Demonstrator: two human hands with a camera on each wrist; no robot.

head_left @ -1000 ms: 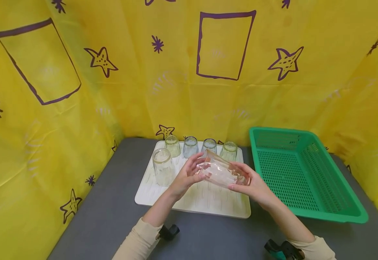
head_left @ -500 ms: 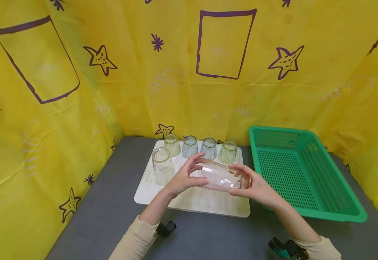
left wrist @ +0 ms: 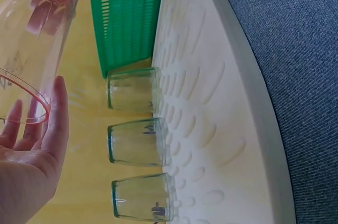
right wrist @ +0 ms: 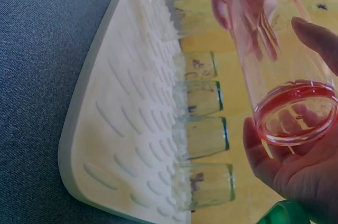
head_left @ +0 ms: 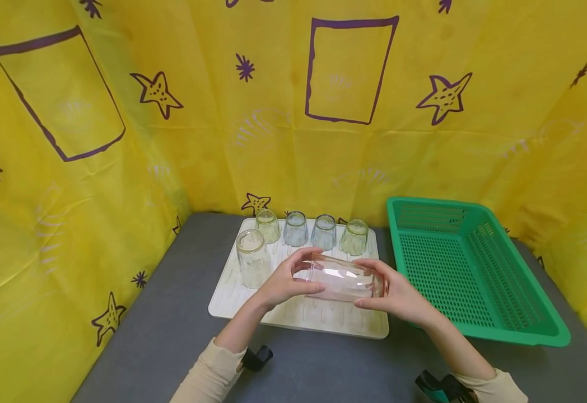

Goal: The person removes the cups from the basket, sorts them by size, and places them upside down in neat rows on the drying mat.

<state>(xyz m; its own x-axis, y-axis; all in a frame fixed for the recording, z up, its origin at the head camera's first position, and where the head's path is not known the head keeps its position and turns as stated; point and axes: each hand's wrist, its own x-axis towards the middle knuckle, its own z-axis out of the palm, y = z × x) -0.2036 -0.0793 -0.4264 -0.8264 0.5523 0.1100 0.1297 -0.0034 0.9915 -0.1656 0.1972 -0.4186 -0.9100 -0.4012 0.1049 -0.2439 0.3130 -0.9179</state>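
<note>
A tall pinkish clear drinking glass (head_left: 341, 278) lies nearly sideways in the air above the white draining tray (head_left: 283, 316). My left hand (head_left: 285, 280) grips its rim end, fingers behind and thumb in front. At the other end my right hand (head_left: 396, 294) grips the thick reddish base, which shows clearly in the right wrist view (right wrist: 296, 110). Behind the hands several short tumblers stand upside down along the tray's back edge, among them a bluish tumbler (head_left: 296, 229) and a greenish tumbler (head_left: 355, 238). A taller clear glass (head_left: 253, 260) stands at the tray's left side.
A green perforated basket (head_left: 475, 268) stands on the dark grey table (head_left: 157, 302), right of the tray. Yellow cloth (head_left: 213, 151) with purple drawings hangs behind and at both sides.
The pinkish glass has come down a little and turned closer to level, its rim end dropping. Both hands keep hold of it; the left one has shifted slightly down. The other glasses stay put.
</note>
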